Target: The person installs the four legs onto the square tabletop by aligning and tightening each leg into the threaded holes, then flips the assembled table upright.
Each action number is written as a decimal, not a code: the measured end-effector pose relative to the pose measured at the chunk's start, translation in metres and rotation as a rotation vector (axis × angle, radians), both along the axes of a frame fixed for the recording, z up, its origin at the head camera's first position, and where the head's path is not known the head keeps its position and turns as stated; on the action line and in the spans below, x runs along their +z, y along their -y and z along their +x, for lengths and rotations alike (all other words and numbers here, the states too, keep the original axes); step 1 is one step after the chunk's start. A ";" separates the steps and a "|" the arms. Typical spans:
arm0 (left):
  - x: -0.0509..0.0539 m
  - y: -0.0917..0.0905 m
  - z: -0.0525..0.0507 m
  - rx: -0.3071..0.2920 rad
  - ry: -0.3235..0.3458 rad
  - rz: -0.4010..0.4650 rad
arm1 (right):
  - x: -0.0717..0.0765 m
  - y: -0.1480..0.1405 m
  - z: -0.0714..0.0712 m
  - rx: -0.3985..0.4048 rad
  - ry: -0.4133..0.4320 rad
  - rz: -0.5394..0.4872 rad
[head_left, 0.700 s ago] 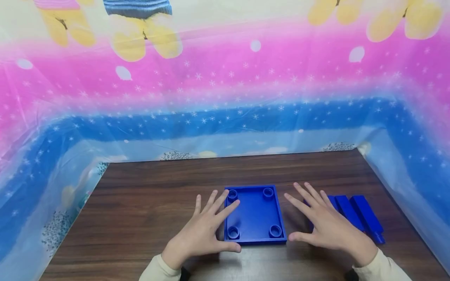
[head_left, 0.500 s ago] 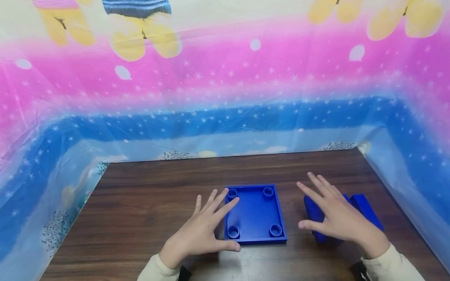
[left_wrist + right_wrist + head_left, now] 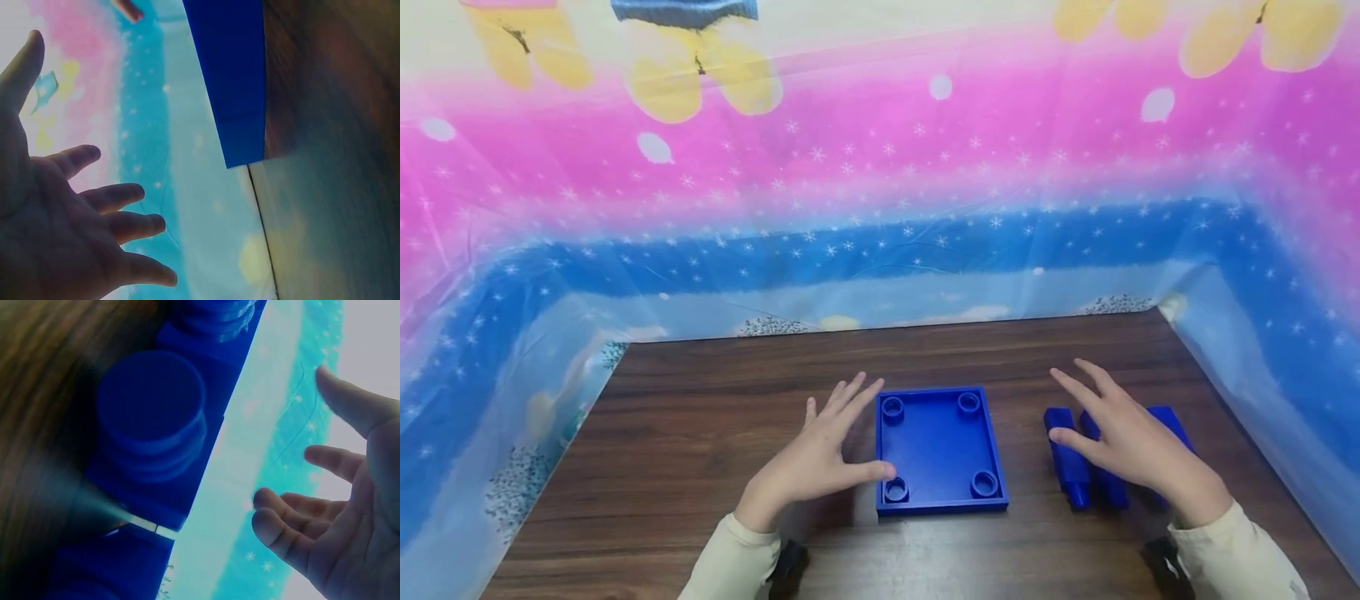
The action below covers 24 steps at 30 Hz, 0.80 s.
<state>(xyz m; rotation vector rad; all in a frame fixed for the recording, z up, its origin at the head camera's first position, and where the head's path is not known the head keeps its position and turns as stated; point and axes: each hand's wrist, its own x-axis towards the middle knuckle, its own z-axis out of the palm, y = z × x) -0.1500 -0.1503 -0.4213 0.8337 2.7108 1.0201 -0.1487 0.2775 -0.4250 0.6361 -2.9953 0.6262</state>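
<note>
A blue square board [image 3: 936,442] with a raised rim lies on the table, a round ring socket in each corner. My left hand [image 3: 808,458] hovers at its left edge, fingers spread and holding nothing; the thumb tip overlaps the near left socket in the head view. To the right, my right hand [image 3: 1131,437] hovers above several blue square legs [image 3: 1065,454] laid side by side, partly hiding them. Its fingers are loosely extended around no object. In the right wrist view, the legs show round threaded ends [image 3: 153,403]. The left wrist view shows the board's side [image 3: 236,81].
The dark wood-grain table [image 3: 715,400] carries the board and legs. A printed cloth [image 3: 850,192] in pink and blue hangs behind it and along both sides.
My right hand has moved right, from beside the board to over the legs. My left hand has lifted slightly and drawn a little to the left. Board and legs stay in place.
</note>
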 end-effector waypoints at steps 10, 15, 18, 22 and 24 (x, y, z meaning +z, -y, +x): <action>-0.012 0.003 -0.017 0.011 0.148 -0.053 | -0.003 0.016 -0.006 0.010 0.152 0.033; -0.020 0.009 -0.020 0.012 0.233 -0.114 | -0.008 0.019 -0.004 0.009 0.217 0.051; -0.023 0.011 -0.023 0.001 0.259 -0.112 | -0.011 0.020 -0.004 0.018 0.220 0.053; -0.030 0.014 -0.028 -0.030 0.284 -0.063 | -0.014 0.022 -0.004 0.041 0.215 0.029; -0.035 0.016 -0.031 -0.034 0.289 -0.034 | -0.015 0.023 -0.004 0.060 0.214 0.012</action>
